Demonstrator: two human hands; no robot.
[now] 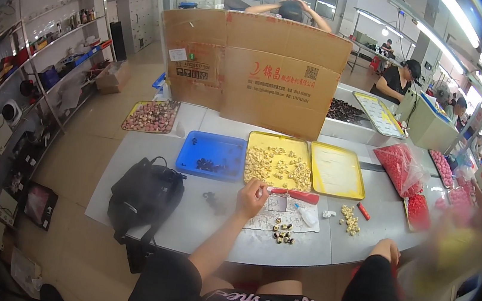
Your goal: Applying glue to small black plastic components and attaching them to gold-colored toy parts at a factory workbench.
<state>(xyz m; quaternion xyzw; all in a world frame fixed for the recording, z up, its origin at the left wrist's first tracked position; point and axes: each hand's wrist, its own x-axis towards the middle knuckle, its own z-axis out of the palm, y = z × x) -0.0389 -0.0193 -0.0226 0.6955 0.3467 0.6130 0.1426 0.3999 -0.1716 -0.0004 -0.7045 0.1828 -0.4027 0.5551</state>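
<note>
Our left hand (253, 198) curls beside a smooth, tapered red tool (304, 197), at six o'clock from the yellow tray (278, 140) of knobbly cream pieces (259, 163); whether those fingers or our right hand (386, 250) grip, we cannot tell.

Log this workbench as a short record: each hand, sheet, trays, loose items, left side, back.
Left hand: by one end of a long red item; grip unclear
Right hand: near the table's front edge; fingers mostly hidden
White sheet: dark-and-gold pieces around its near edge
Trays: blue tray, dark pieces inside; middle yellow tray, pale pieces inside; right yellow tray, whitish inside
Loose, right of sheet: pale pile, red cylinder
Left side: black bag
Back: upright cardboard
</note>
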